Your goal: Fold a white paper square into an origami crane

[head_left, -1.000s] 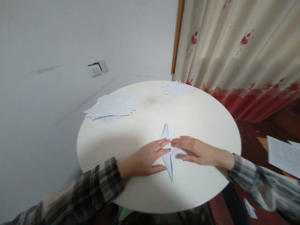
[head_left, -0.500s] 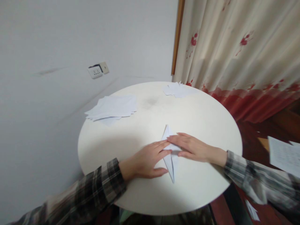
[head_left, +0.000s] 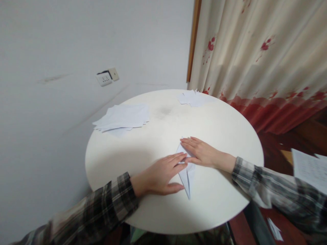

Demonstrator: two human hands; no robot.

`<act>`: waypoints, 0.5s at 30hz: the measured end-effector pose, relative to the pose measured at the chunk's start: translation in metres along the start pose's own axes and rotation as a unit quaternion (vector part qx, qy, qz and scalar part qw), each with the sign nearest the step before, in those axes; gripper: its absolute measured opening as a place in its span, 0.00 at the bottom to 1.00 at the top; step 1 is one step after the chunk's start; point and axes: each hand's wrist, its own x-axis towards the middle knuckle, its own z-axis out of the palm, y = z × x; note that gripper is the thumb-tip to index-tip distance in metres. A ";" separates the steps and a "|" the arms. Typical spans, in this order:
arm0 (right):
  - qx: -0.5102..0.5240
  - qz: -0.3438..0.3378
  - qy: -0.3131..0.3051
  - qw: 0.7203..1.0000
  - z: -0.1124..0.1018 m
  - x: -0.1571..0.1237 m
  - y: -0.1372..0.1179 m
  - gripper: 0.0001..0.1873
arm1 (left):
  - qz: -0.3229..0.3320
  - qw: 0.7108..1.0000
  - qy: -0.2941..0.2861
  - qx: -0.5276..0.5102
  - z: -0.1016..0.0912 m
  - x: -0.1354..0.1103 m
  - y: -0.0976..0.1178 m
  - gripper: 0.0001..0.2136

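Note:
A narrow, diamond-shaped piece of folded white paper (head_left: 185, 177) lies flat on the round white table (head_left: 219, 197). Its lower half ends in a long point with a slit down the middle. My left hand (head_left: 163, 173) rests on the paper's left side, fingers stretched across its middle and thumb beside the lower part. Over the upper half lies my right hand (head_left: 201, 151), fingers out flat and pointing left, covering most of the top end. Both hands are open, pressing on the paper without gripping it.
A stack of white sheets (head_left: 125, 115) lies at the table's left rear edge. More white paper pieces (head_left: 192, 98) are at the far edge. The wall with a socket (head_left: 104, 79) borders the left; a curtain (head_left: 255, 51) hangs right. Printed sheets (head_left: 309, 168) lie lower right, off the table.
My right hand has slid up and slightly left along the paper, from its middle onto its upper half. My left hand and the paper have hardly moved.

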 end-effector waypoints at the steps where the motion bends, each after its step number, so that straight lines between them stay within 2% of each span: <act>1: 0.001 0.003 0.002 1.000 0.000 0.001 0.001 0.36 | 0.002 1.000 0.002 0.000 0.001 0.000 0.000 0.28; 10: -0.006 0.023 0.022 0.999 0.007 0.007 0.012 0.37 | 0.001 1.000 0.005 0.003 -0.001 0.000 0.000 0.27; 15: 0.058 0.045 0.027 0.997 0.008 0.007 0.020 0.32 | -0.001 1.000 0.000 0.001 -0.003 0.001 0.001 0.27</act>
